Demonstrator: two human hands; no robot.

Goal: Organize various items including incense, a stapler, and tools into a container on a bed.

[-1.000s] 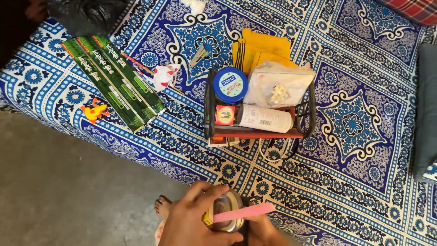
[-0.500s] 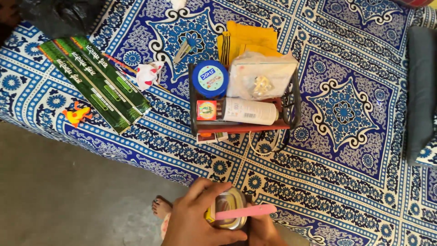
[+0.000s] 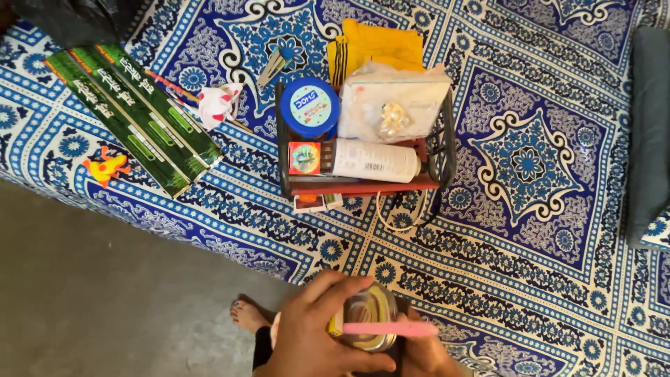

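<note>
A small round metal tin [image 3: 368,318] sits low in the head view, near the bottom edge, held over the near edge of the bed. A pink nail file [image 3: 389,329] lies flat across its top, pointing right. What is inside the tin is hard to make out; only a yellowish glint shows at its left side.

The left hand [image 3: 317,335] wraps around the tin from the left, fingers curled over its rim and side, grasping it. The right hand [image 3: 422,349] is below and to the right, partly cut off by the bottom edge, its fingers closed on the pink nail file; the exact pinch is hidden.

Just left of the hands a bare foot [image 3: 248,315] stands on the grey floor [image 3: 105,279].

Farther up, well apart from the tin, a black wire basket [image 3: 283,167] rests on the blue patterned bedsheet [image 3: 544,230]. It holds a blue round jar [image 3: 310,107], a white bottle [image 3: 373,161] lying on its side, and a clear plastic bag [image 3: 394,105]. Behind the basket lies a folded yellow cloth [image 3: 373,47]. To the left lie long green packets [image 3: 132,115] and a small orange toy [image 3: 105,168].
</note>
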